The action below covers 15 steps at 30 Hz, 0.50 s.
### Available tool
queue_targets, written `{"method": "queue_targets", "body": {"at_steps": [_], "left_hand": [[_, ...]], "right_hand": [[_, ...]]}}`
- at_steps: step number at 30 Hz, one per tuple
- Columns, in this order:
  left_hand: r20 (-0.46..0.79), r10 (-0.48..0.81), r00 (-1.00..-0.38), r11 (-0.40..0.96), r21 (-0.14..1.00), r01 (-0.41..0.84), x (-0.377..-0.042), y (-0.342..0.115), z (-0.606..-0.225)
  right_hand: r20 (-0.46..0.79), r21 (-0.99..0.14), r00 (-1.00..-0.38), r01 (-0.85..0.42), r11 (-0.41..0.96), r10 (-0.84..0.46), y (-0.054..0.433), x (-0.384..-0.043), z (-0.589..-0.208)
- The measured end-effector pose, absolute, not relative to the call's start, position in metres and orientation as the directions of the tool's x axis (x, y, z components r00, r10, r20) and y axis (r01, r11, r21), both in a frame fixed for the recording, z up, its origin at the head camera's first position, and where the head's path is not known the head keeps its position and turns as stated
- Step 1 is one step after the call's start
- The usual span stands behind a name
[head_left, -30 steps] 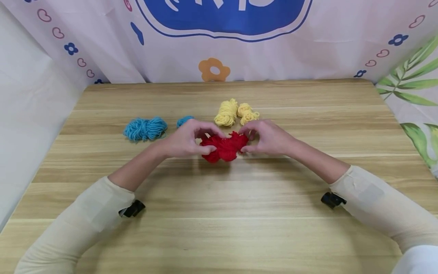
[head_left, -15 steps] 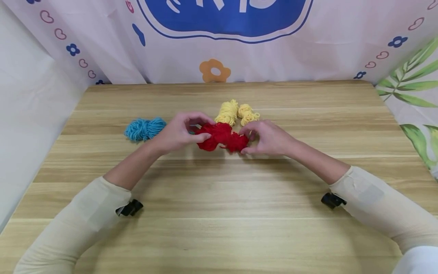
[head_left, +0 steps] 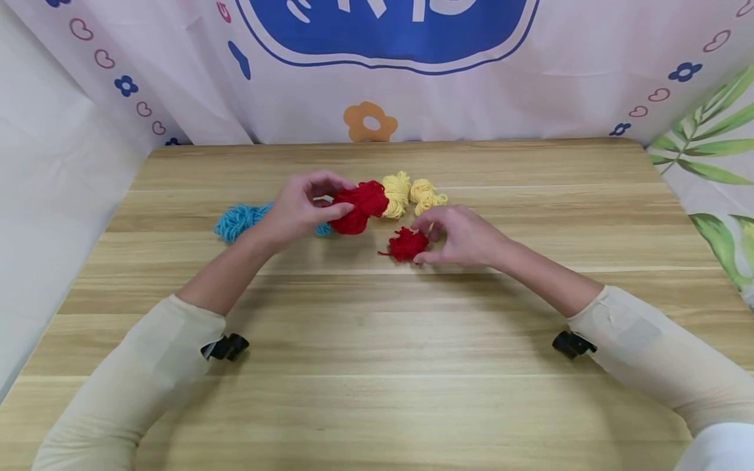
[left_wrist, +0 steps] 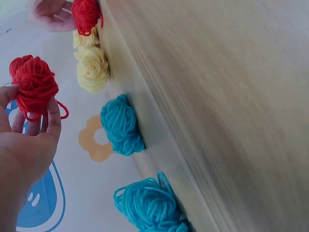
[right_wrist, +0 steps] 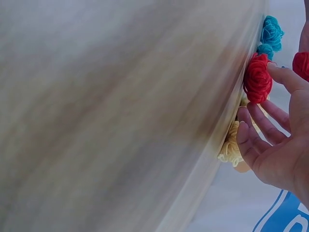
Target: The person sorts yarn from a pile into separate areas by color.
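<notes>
In the head view my left hand (head_left: 300,206) holds a red yarn bundle (head_left: 359,206) between thumb and fingers, raised above the table. A loose strand hangs from this bundle (left_wrist: 34,82) in the left wrist view. My right hand (head_left: 462,235) has its thumb and fingertips at either side of a smaller red yarn bundle (head_left: 406,244), which sits on the table with a short tail pointing left. Thumb and fingers meet that bundle (right_wrist: 258,79) at opposite ends in the right wrist view. Behind the hands lie two yellow yarn bundles, one larger (head_left: 397,193) and one smaller (head_left: 427,196).
Two blue yarn bundles lie at the left: one (head_left: 238,221) partly behind the left forearm, the other (head_left: 323,229) mostly hidden by the left hand. They show plainly as blue yarn (left_wrist: 120,125) in the left wrist view. A printed curtain (head_left: 471,104) hangs behind the wooden table (head_left: 377,366).
My left hand has lifted one red yarn bundle away to the left and back, apart from the smaller red bundle. The right hand has stayed in place.
</notes>
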<state>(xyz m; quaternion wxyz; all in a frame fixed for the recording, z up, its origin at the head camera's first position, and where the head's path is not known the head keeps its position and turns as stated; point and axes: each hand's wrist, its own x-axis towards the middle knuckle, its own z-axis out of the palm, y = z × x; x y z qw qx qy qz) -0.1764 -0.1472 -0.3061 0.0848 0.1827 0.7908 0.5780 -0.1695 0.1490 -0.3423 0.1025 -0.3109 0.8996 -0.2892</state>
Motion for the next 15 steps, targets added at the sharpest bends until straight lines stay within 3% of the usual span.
{"method": "queue_targets", "body": {"at_steps": [15], "left_hand": [[0.094, 0.294, -0.951, 0.334, 0.923, 0.194, -0.1846, -0.1510, -0.3013]], "right_hand": [[-0.005, -0.546, -0.799, -0.502, 0.671, -0.601, 0.1437, -0.1652, -0.3404]]}}
